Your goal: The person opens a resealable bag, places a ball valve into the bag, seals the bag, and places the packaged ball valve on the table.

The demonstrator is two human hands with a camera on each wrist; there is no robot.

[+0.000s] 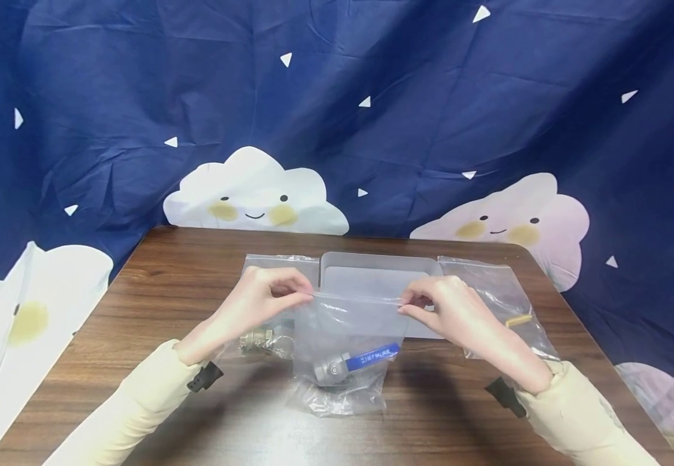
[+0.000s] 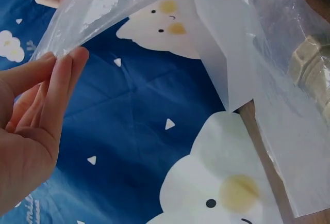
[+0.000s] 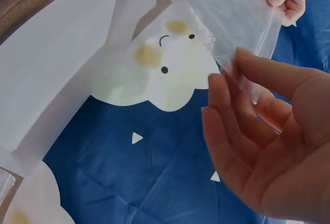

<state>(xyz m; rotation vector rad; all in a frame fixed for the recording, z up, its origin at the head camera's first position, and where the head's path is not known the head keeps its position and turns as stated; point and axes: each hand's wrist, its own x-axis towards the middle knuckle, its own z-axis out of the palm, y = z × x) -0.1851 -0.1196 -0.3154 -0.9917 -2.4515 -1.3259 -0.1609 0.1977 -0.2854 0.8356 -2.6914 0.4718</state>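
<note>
Between both hands hangs a clear zip bag (image 1: 348, 323), its top edge stretched level. Inside its lower part lies a metal ball valve (image 1: 331, 370) with a blue lever handle (image 1: 373, 356). My left hand (image 1: 275, 291) pinches the bag's top left corner between thumb and fingers; the left wrist view shows this pinch on the left hand (image 2: 41, 100). At the top right corner my right hand (image 1: 444, 304) pinches the film, and in the right wrist view the right hand (image 3: 268, 126) has thumb and index on the plastic, other fingers loosely bent.
A translucent white bin (image 1: 380, 262) stands behind the bag. On the left lies another clear bag with a brass valve (image 1: 258, 339), partly covered. To the right a clear bag (image 1: 482, 278) holds a yellow-handled piece (image 1: 518, 320). A blue cloud-print curtain (image 1: 371, 129) hangs beyond the wooden table (image 1: 197, 252).
</note>
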